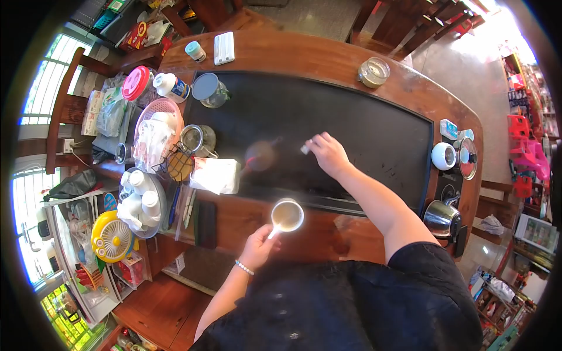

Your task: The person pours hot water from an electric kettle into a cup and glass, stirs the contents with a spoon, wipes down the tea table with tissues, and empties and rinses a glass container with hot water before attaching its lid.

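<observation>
**White Cup in Hand Beside a Black Tray**

A smooth white cup (287, 216), round-mouthed and tan inside, is held at the near edge of a brown wooden counter (293, 50). The fingers of the left hand (257, 247) are clamped on its slim handle; a bracelet (244, 267) of pale round beads circles the wrist. The right hand (329, 153) reaches over a flat, dark rectangular tray (363, 134), its fingers drawn together on a small whitish piece (304, 150) whose material is too small to tell. A see-through round object (260, 156), blurred, shows on the tray to the left.

Nearby sits a soft, creased white packet (215, 175), next to a wire basket (177, 164) of dark, open mesh. A clear glass jar (211, 92) with a flat grey-blue top stands at the tray's far left corner. At right are a glossy, rounded white pot (443, 156) and a shiny metal kettle (442, 219). A squat glass bowl (373, 73) rests beyond the tray's far edge.
</observation>
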